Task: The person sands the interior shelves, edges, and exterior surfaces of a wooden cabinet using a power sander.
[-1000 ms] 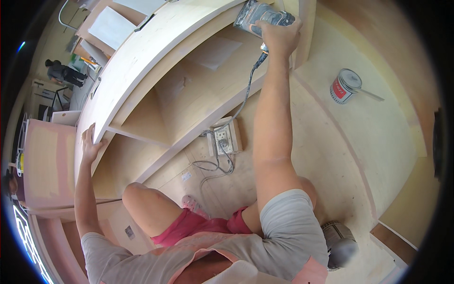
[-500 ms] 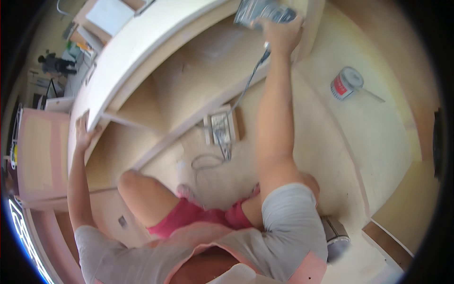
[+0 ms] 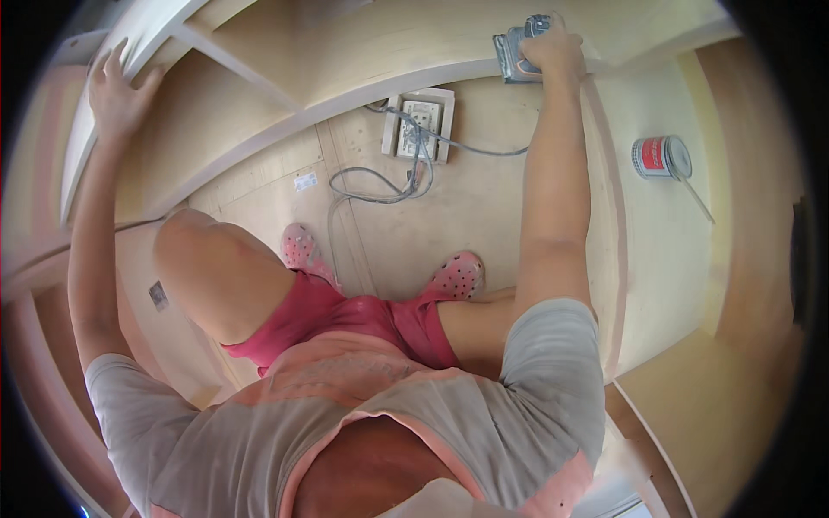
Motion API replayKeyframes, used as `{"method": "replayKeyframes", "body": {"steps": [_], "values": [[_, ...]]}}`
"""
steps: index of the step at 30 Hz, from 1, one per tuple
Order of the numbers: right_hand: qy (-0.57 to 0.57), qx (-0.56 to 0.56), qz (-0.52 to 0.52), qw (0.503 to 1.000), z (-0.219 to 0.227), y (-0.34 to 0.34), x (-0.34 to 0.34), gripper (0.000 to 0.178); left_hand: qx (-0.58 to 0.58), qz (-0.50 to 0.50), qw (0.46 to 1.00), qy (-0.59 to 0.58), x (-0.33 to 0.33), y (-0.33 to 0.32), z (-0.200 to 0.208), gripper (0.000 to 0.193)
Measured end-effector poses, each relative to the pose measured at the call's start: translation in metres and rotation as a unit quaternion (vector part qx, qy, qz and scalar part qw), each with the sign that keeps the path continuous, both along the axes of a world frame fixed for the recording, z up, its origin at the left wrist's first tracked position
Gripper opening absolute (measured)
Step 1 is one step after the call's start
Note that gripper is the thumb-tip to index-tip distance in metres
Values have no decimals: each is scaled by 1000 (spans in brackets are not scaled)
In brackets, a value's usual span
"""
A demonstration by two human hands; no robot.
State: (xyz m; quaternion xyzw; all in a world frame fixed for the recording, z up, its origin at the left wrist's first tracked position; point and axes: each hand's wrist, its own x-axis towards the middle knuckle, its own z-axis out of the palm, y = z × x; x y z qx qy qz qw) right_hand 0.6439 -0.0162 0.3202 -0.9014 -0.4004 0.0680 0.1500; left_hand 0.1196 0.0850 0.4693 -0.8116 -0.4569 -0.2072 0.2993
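Note:
Under my right hand is a grey-black electric sander, its body wrapped by my fingers. The tool sits at the right part of the pale cabinet rail; its sole is hidden, so I cannot tell if it touches the wood. At the far left, my left hand rests with spread fingers against the edge of a white curved panel, holding nothing. A grey cord trails from near my right forearm to a socket box set in the wooden base.
To the right, a tin with a red label has a stick beside its lid. Loops of cord lie before my pink clogs. A divider splits the open cabinet behind the rail.
The view has tilted down and shifted. My right hand has brought the sander from the upper cabinet edge to the lower rail. My left hand's fingers have spread on the panel edge.

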Motion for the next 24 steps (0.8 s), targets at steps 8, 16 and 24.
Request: {"method": "replayKeyframes", "body": {"steps": [8, 16, 24], "values": [[60, -33, 211, 975, 31, 15, -127, 58, -696, -33, 717, -5, 82, -126, -255, 77], [46, -83, 227, 969, 38, 30, -156, 55, -611, 72, 738, -277, 208, -162, -319, 37], [-10, -29, 78, 997, 6, 40, -26, 68, -610, -13, 776, -157, 191, -140, -321, 25]]}}
